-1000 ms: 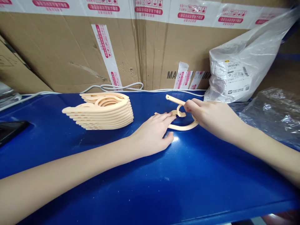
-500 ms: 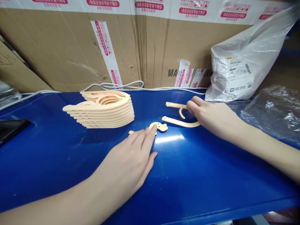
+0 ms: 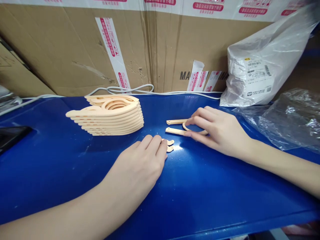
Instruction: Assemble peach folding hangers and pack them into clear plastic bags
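Note:
My left hand (image 3: 143, 161) rests on the blue tabletop, its fingers curled over small cream plastic pieces (image 3: 170, 142). Only their rounded ends show past the fingertips. Across from it, my right hand (image 3: 220, 131) grips a cream plastic hanger arm (image 3: 175, 131), a long curved strip with a hole near its end, between thumb and fingers. A second strip (image 3: 175, 122) lies just behind, and a curved hook joins the space between them. The far ends are hidden under the right hand. To the left, a neat stack of matching cream plastic hanger parts (image 3: 112, 120) stands apart from both hands.
Behind the blue table (image 3: 200, 200) stands a taped cardboard box (image 3: 165, 50). A white cable (image 3: 175, 94) runs along its base. At the right are a white labelled bag (image 3: 240, 76) and clear plastic wrap (image 3: 292, 120). A dark flat object (image 3: 12, 136) lies at the left edge.
My left fingers have curled around the small pieces, which now sit lower and closer together. My right hand has brought the two long strips left and nearer each other.

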`<control>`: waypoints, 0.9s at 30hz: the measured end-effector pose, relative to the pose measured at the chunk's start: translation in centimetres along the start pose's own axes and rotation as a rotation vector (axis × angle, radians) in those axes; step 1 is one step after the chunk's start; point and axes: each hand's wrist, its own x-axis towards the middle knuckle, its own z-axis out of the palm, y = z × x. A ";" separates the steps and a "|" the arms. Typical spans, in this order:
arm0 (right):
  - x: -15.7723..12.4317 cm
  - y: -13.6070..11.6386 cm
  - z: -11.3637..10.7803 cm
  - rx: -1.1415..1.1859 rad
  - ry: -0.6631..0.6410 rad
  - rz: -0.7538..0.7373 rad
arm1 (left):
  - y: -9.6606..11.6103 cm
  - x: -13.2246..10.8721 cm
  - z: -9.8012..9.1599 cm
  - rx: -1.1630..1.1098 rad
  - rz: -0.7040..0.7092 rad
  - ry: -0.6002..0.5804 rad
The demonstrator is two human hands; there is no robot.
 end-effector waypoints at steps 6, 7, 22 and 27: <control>-0.2 -1.1 0.0 0.141 -0.077 0.008 | -0.7 0.2 -0.2 -0.119 -0.013 0.022; -0.2 -1.0 0.1 0.174 -0.097 0.011 | -0.8 0.2 -0.2 -0.199 -0.041 0.007; -1.0 -1.5 0.0 0.309 -0.054 -0.252 | -1.3 0.4 -2.5 -0.881 -0.389 0.205; -1.2 -1.5 -0.1 0.145 -0.052 -0.259 | -1.5 0.5 -1.5 -0.774 -0.442 0.153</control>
